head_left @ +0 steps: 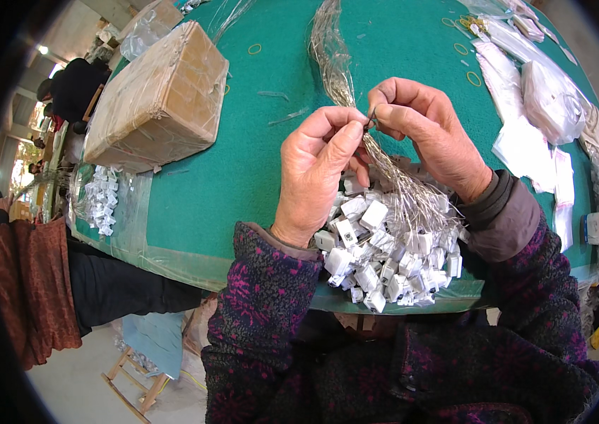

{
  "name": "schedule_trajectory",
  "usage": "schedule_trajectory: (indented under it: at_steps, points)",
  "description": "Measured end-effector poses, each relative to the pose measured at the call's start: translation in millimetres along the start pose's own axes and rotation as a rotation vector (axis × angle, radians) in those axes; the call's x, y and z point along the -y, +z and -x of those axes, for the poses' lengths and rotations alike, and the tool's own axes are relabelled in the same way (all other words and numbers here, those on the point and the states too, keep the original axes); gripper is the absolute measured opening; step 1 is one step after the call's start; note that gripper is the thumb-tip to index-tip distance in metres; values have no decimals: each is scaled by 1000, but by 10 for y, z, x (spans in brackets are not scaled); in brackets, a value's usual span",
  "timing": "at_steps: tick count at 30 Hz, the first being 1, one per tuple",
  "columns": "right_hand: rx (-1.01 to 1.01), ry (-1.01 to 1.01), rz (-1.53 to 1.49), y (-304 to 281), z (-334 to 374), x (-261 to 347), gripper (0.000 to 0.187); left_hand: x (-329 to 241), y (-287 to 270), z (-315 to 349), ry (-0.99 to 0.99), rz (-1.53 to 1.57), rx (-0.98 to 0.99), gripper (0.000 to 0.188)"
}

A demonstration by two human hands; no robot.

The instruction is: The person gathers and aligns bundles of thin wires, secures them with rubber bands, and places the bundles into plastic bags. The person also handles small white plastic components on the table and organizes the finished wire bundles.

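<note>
A long bundle of thin, silvery-brown strands (pixel 333 60), perhaps fine chains, runs down the green tabletop toward me. Its near end spreads over a pile of small white tags (pixel 374 215). With thumb and forefinger, my left hand (pixel 317 166) pinches the bundle where it narrows. Close against it, my right hand (pixel 423 131) is closed in a pinch on a thin dark tie (pixel 373 121) at that same spot. The fingertips of both hands nearly meet and partly cover the tie. Some strands hang below the hands onto the tags.
A taped cardboard box (pixel 165 92) stands on the left of the green table (pixel 257 177). More white tags (pixel 102 198) lie by the left edge. Clear plastic bags (pixel 554 102) and loose rubber bands (pixel 473 78) are on the right. Another person's sleeve (pixel 38 283) shows at left.
</note>
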State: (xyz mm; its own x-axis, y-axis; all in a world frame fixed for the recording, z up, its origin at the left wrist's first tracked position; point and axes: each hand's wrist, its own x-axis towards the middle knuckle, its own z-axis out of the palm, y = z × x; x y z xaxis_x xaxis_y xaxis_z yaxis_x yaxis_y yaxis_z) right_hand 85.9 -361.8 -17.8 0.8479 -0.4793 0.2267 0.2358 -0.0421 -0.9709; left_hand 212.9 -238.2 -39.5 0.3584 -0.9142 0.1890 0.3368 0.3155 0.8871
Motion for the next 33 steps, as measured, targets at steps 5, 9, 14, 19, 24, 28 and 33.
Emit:
schedule_trajectory:
  at_steps: [5,9,14,19,24,28,33]
  points:
    - [-16,-35,69,28,20,-6,14,8,-38,-9,-42,-9,-3,17]
    - [-22,-101,170,45,19,-14,15,2,-36,-15,-29,-58,12,13]
    - [-17,-245,331,69,43,-35,15,19,32,6,31,-326,-54,10]
    - [-73,-131,198,66,29,-47,16,25,73,7,35,-282,-57,12]
    - [-47,-60,136,26,2,-44,17,17,69,15,7,-266,-82,15]
    - [-11,-169,271,-2,-9,-48,18,31,55,18,37,-241,-86,14]
    - [41,-284,464,-20,-17,-40,18,35,27,17,75,-229,-75,12]
